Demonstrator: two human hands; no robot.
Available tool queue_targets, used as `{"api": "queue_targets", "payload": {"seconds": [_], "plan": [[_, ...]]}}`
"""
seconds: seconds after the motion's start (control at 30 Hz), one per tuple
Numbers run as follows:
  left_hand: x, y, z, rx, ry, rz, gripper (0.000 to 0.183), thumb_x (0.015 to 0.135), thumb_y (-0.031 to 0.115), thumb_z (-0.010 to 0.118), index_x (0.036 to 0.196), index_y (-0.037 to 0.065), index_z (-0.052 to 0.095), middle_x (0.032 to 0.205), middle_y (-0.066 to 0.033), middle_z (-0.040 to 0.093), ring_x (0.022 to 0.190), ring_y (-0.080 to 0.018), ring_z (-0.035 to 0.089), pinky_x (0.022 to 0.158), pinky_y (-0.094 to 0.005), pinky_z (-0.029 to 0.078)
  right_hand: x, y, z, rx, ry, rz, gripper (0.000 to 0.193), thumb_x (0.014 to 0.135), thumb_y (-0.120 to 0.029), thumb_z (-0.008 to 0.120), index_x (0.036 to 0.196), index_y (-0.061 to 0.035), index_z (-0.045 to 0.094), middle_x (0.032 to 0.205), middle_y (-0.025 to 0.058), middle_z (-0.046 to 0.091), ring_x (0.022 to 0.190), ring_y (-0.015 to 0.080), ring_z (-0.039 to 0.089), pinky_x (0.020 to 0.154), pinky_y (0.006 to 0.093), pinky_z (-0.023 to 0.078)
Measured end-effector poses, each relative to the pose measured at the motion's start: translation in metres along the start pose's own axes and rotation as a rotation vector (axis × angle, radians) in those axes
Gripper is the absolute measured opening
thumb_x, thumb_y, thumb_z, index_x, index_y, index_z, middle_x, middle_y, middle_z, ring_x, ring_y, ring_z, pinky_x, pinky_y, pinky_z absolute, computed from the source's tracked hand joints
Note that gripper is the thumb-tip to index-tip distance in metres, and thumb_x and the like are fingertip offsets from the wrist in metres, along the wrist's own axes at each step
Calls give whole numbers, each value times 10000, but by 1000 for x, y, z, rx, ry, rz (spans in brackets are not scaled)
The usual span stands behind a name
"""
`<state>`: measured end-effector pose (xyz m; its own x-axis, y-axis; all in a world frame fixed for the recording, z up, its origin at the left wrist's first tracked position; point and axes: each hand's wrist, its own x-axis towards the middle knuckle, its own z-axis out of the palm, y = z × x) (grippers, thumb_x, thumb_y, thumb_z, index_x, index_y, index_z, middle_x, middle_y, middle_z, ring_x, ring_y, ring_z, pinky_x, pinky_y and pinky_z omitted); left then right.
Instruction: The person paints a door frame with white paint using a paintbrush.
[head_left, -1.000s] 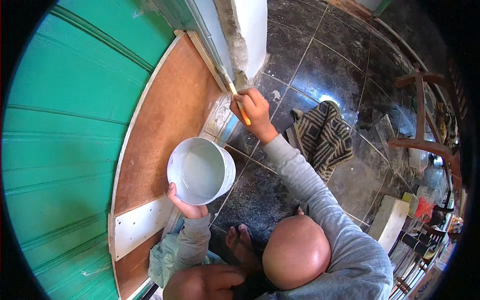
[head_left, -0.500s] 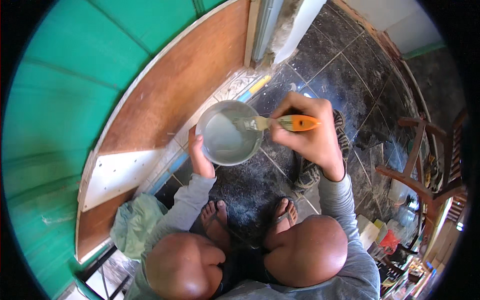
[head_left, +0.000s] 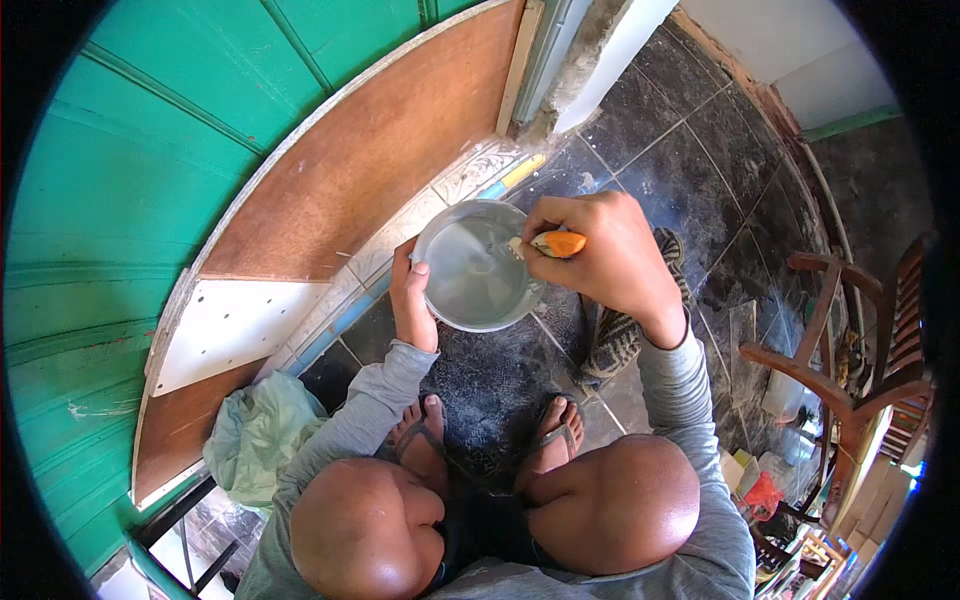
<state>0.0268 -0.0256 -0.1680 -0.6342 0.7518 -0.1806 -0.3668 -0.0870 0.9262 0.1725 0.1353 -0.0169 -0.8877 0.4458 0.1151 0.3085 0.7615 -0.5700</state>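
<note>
My left hand (head_left: 411, 300) grips the left side of a round grey container (head_left: 470, 318), fingers outside and thumb at the rim. Thin whitish liquid (head_left: 465, 270) lies inside it. My right hand (head_left: 605, 250) is closed round the orange handle of a paintbrush (head_left: 560, 243) at the container's right rim. The handle end points up toward me. Only a pale bit of the brush shows beyond my fingers, and its bristles are mostly hidden.
A brown wooden panel (head_left: 370, 150) with a white patch (head_left: 235, 330) stands at left beside a green wall (head_left: 130, 230). A pale green cloth or bag (head_left: 262, 435) lies below it. Patterned fabric (head_left: 612, 345) rests on dark tiles. A wooden chair (head_left: 850, 390) stands at right near clutter.
The brush has gone from lying across the rim, bristles visible inside the container, to a steeper tilt at the right rim. My right hand has shifted slightly left; the container slightly right.
</note>
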Motion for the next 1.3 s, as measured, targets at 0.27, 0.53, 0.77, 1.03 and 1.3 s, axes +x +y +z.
{"api": "queue_targets", "payload": {"seconds": [0.27,0.53,0.77,1.03,1.3], "plan": [[0,3,0,-70,45,16,538,864,322,482,1268,-34,462,1175,-145,554,1086,-205,542,948,-324,422,-29,-7,-17,253,245,143,137,685,-100,723,756,-41,623,650,79,640,613,193,661,574,286,498],[6,-2,4,-123,118,68,562,863,375,487,1275,-8,481,1248,-141,541,1169,-235,509,1013,-366,374,-78,30,32,1047,542,554,109,822,-29,678,798,-18,572,716,59,645,584,91,620,534,192,455],[8,1,10,-192,143,45,557,879,373,474,1301,10,466,1273,-143,537,1194,-256,510,1027,-394,376,-88,27,39,990,651,512,113,831,-47,678,803,-16,573,701,45,641,574,86,612,516,202,455],[10,6,8,-166,154,29,549,882,364,461,1318,30,451,1290,-145,534,1208,-266,514,1023,-405,394,-87,28,42,978,700,509,125,826,-53,682,801,-7,568,697,37,634,577,75,598,522,195,455],[15,8,8,-154,191,24,552,880,381,462,1328,60,448,1288,-130,534,1202,-266,515,1012,-407,405,-88,44,48,1034,769,566,95,845,-52,656,818,-19,571,712,53,637,608,92,611,547,214,469]]}}
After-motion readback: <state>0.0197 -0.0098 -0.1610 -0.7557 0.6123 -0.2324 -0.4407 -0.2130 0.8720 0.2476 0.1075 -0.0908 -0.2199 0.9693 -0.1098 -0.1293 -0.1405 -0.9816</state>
